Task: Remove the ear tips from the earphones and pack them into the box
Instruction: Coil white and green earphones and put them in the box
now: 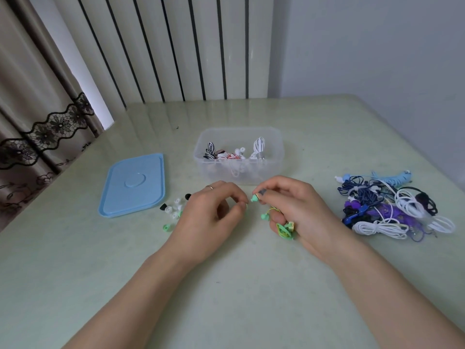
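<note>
Here, in the head view, both hands met just below the middle of the pale green table (251,285). The right hand (297,210) had its thumb and forefinger pinched on a green earbud (254,197), while its lower fingers curled round the coiled green-and-yellow cable (285,229); a second green earbud (264,216) dangled just beneath on its thin wire. The left hand (214,212), a ring on one finger, had its fingertips drawn together just beside that pinched earbud, at its nine o'clock; whether it had hold of an ear tip could not be told, since the fingertips hid the spot.

At twelve o'clock from the hands stood the clear plastic box (239,172), open, holding white, black-and-white and reddish earphones (236,153) already coiled inside. At ten o'clock from the hands the blue lid (133,185) lay flat on the table, apart from the box. Between the lid and the left hand, a small scatter of loose ear tips (173,209) in black, white and green rested on the table. At three o'clock from the hands, well apart from the box, lay a tangled pile of earphones (392,207) in white, blue, purple and black. Behind the table at eleven o'clock hung a brown curtain (37,109) with black lace trim.
</note>
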